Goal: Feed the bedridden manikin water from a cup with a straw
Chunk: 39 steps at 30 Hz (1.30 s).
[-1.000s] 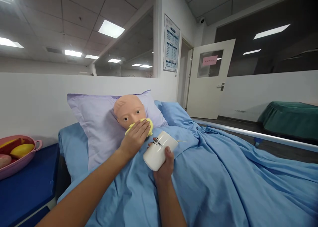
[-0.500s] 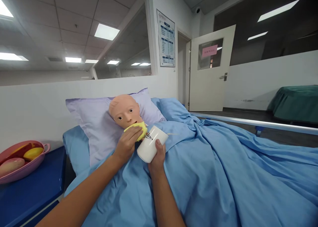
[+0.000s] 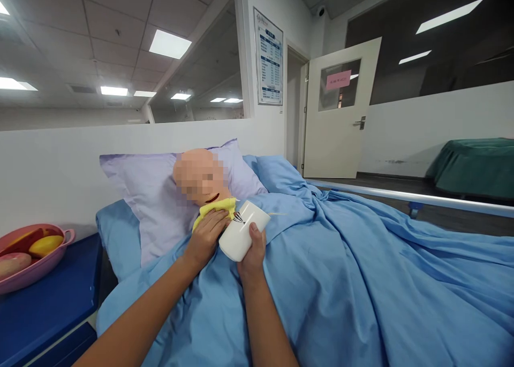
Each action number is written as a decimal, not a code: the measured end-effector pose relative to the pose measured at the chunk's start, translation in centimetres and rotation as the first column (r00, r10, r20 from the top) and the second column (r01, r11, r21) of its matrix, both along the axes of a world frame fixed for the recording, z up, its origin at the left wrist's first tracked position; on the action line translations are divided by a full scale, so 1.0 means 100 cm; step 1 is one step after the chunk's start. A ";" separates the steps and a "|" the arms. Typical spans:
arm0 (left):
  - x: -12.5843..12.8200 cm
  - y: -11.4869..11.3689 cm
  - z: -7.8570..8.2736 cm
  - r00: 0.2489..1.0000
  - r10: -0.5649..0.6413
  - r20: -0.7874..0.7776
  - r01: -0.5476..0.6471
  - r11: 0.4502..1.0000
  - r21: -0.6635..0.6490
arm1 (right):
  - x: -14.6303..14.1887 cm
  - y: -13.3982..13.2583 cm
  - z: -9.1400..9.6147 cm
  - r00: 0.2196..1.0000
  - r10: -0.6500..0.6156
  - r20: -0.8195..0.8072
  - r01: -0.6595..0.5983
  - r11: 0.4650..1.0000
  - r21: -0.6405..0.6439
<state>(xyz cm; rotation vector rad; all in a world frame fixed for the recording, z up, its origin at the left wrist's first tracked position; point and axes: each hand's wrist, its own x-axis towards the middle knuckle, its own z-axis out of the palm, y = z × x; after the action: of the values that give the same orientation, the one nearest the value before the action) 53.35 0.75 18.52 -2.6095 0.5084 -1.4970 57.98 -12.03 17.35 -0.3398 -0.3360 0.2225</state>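
Note:
A training manikin's head (image 3: 196, 174) rests tilted on a lilac pillow (image 3: 155, 196), its mouth slightly parted. Just under its chin, my left hand (image 3: 206, 236) lies over a yellow cloth (image 3: 209, 206) and holds it against the neck, fingers together on top. My right hand (image 3: 254, 249) is wrapped round a white mug (image 3: 241, 236) with a dark printed pattern. The mug leans, its top towards the upper right, close beside my left hand. A thin pale stick (image 3: 278, 213) shows past the mug's upper right; its other end is hidden.
A blue quilt (image 3: 341, 265) covers the bed, with a metal side rail (image 3: 401, 196) along the far side. At left, a pink basket (image 3: 36, 273) of fruit stands on a blue bedside cabinet (image 3: 68, 297). An open door (image 3: 337, 142) is beyond the bed.
My left hand has moved the yellow cloth down from the manikin's mouth to below its chin, uncovering the mouth. The mug in my right hand has hardly moved.

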 end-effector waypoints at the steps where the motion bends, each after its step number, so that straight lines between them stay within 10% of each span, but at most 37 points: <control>1: -0.003 -0.002 0.002 1.000 -0.017 -0.004 0.017 1.000 -0.020 | 0.000 0.000 0.000 1.000 -0.004 -0.004 0.004 1.000 -0.010; 9: 0.007 -0.005 0.062 0.989 -0.079 0.125 0.079 0.997 0.009 | -0.002 0.001 -0.001 0.999 0.010 0.039 -0.008 0.999 -0.049; 13: 0.012 0.011 0.047 0.998 -0.042 0.053 0.032 0.986 0.165 | -0.002 0.001 -0.001 0.999 0.012 0.041 -0.010 0.999 -0.049; 20: -0.008 0.016 -0.004 0.997 0.022 0.079 -0.023 1.000 0.013 | -0.001 0.001 -0.001 1.000 0.000 0.013 0.001 0.997 -0.083; 29: 0.008 -0.005 0.052 0.992 -0.067 0.103 0.071 0.997 -0.031 | -0.004 0.003 -0.003 0.999 0.006 0.053 -0.001 0.995 -0.099; 34: 0.009 0.020 0.008 1.000 0.002 0.013 -0.002 0.999 0.035 | -0.002 0.003 -0.005 1.000 0.004 0.019 -0.002 0.996 -0.085; 39: -0.026 0.032 -0.028 0.997 0.069 0.036 -0.053 0.938 -0.343 | -0.003 0.003 -0.008 0.988 0.127 0.087 -0.110 0.977 -0.184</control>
<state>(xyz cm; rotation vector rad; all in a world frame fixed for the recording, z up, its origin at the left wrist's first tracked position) 50.79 3.98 15.68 -2.7983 0.1697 -1.7615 57.66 -11.77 16.51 -0.5097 -0.4357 0.3555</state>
